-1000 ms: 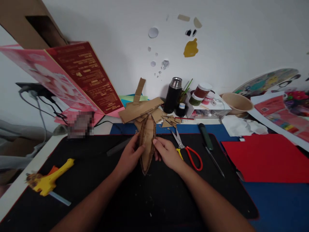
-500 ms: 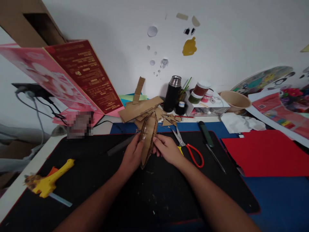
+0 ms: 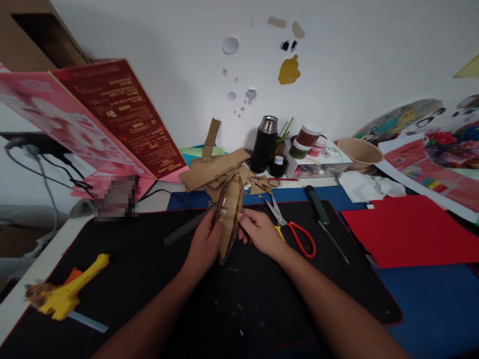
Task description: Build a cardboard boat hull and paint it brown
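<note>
Between my two hands, above the black mat point(image 3: 149, 289), I hold a long boat-shaped cardboard piece point(image 3: 231, 209) with raised walls along its edges and shiny glue-like spots inside. My left hand point(image 3: 205, 239) grips its left side, the thumb over the wall. On the right side, my right hand point(image 3: 260, 232) pinches the wall, its other fingers partly hidden behind the piece. Scissors point(image 3: 299, 239) with red and yellow handles lie open just right of my right hand. A dark ruler-like strip point(image 3: 183, 230) lies left of my left hand.
A yellow glue gun point(image 3: 71, 289) with a glue stick lies at the left. Cardboard scraps point(image 3: 215, 172) and a black thermos point(image 3: 264, 144) stand behind my hands. To the right are a green-handled knife-like tool point(image 3: 318, 207), a pen point(image 3: 335, 243) and red sheets point(image 3: 411, 232).
The view has shifted slightly to the right. Both hands keep hold of the cardboard piece, which appears turned a little more open toward me.
</note>
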The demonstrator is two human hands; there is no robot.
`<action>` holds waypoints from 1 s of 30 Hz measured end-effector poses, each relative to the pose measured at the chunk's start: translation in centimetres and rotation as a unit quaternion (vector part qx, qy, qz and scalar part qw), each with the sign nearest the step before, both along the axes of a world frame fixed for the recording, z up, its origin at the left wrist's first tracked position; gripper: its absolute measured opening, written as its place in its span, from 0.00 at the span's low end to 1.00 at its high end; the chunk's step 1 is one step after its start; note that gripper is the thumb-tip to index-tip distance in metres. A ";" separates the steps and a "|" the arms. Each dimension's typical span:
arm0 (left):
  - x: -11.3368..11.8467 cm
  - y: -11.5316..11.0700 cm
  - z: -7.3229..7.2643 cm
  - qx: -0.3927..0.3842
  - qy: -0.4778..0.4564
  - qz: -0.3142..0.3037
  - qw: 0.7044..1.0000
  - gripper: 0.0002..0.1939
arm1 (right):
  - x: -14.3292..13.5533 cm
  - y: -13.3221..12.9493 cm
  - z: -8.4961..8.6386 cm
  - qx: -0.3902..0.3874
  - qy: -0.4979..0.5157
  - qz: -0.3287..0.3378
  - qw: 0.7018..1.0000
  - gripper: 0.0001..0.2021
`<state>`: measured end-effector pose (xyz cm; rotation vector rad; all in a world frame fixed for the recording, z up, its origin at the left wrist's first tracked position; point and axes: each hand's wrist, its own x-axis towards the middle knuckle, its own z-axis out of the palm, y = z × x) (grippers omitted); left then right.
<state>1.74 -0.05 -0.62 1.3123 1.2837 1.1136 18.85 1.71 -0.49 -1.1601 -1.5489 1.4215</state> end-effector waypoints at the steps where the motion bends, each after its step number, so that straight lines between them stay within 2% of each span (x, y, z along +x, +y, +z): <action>1: 0.0 0.1 -0.1 0.003 -0.003 0.001 1.000 0.22 | 0.0 0.0 0.0 -0.001 0.000 -0.001 1.000 0.21; 6: -0.1 0.5 -0.9 0.004 -0.006 -0.008 1.000 0.20 | 0.0 0.1 -0.1 -0.005 0.001 -0.003 1.000 0.20; 10: 0.2 0.5 -1.2 0.023 0.055 -0.003 0.998 0.20 | 0.0 0.2 -0.2 -0.013 -0.001 -0.012 1.000 0.21; 13: 0.3 0.1 -1.1 0.030 0.091 0.006 0.995 0.21 | 0.1 0.3 -0.4 -0.023 0.015 -0.005 1.000 0.22; 23: 0.4 -0.5 -0.6 0.028 0.081 -0.030 0.996 0.23 | 1.0 0.6 -0.8 -0.062 0.066 0.044 0.995 0.27; 27: 0.6 -0.6 -0.5 -0.009 0.110 -0.030 0.993 0.24 | 0.9 0.6 -0.9 -0.057 0.053 0.042 0.996 0.28; 30: 0.5 -0.4 -0.5 -0.003 0.082 -0.031 0.996 0.24 | 0.6 0.5 -0.8 -0.052 0.052 0.036 0.997 0.28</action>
